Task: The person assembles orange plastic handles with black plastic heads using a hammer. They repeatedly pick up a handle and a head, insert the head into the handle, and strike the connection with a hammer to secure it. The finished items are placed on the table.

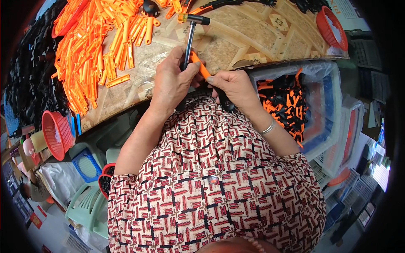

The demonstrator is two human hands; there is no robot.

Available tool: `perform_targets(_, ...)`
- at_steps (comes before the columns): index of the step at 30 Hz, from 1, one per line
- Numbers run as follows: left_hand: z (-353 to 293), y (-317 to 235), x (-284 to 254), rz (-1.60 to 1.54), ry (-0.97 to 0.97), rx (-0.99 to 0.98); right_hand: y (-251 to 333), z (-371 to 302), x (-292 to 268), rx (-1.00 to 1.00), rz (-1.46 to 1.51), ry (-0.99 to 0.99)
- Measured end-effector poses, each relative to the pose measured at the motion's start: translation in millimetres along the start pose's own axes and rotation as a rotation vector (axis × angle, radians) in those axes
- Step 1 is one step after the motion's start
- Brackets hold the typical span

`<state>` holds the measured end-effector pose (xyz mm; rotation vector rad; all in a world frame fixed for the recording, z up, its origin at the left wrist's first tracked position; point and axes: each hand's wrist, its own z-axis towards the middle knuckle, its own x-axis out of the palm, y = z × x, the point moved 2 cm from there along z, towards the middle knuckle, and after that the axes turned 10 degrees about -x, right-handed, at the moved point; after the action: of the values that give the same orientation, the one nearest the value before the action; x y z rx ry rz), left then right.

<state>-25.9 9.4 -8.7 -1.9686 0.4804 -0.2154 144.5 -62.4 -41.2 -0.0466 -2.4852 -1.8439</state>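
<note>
The left hand (171,82) has a closed grip on the hammer (190,36), whose head lies far on the tabletop (236,25). The right hand (236,86) grips an orange part (199,64) just beside the handle. Orange pieces (97,46) are piled at left.

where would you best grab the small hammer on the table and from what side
Grip the hammer low on its dark shaft, near the table edge, coming from the person's side. The metal head lies at the far end, by the orange pieces, so the near end is the free one. The left hand is wrapped around that part.
</note>
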Motion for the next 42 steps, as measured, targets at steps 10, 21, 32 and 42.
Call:
perform_targets(10,-46,-14,-28,-0.054,-0.311,0.183,-1,8,-1,-0.053,-0.239,-0.052)
perform_targets(21,-75,2,-44,0.861,-0.195,0.296,-5,17,-4,-0.033,-0.159,-0.017)
perform_targets(32,-68,16,-47,0.694,-0.253,0.440,-1,15,-2,0.031,-0.059,-0.013)
perform_targets(42,-82,11,-46,0.760,-0.183,0.315,-2,7,-5,0.080,0.008,0.028)
